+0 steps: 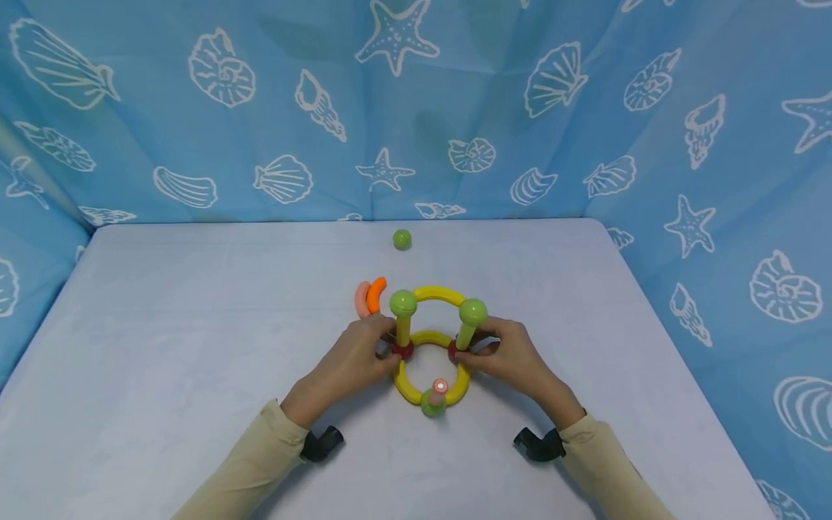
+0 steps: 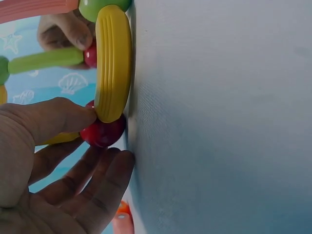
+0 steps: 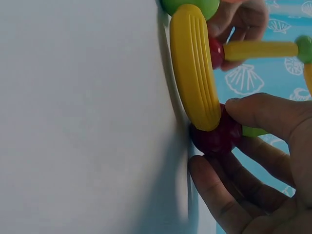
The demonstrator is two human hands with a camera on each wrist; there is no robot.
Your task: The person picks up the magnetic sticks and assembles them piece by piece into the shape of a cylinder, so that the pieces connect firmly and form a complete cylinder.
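A toy frame of curved yellow rods [image 1: 407,385] and coloured balls stands on the table. My left hand [image 1: 356,355] pinches the red ball [image 2: 104,132] on its left side between thumb and fingers. On the opposite side, my right hand [image 1: 510,361] grips a second red ball [image 3: 218,134] the same way. From the left ball a yellow rod [image 1: 404,330] rises to a green ball [image 1: 404,302]; from the right, a green rod [image 1: 465,336] leads up to another green ball [image 1: 473,312]. A yellow arc [image 1: 439,292] links these tops. In front, a pink rod [image 1: 438,393] rises from a green ball [image 1: 432,406].
Behind my left hand lie a pink curved rod [image 1: 362,299] and an orange one [image 1: 375,295], side by side. A loose green ball [image 1: 402,240] sits near the far edge of the white table [image 1: 195,303]. A blue shell-patterned curtain [image 1: 416,108] hangs behind and at the sides.
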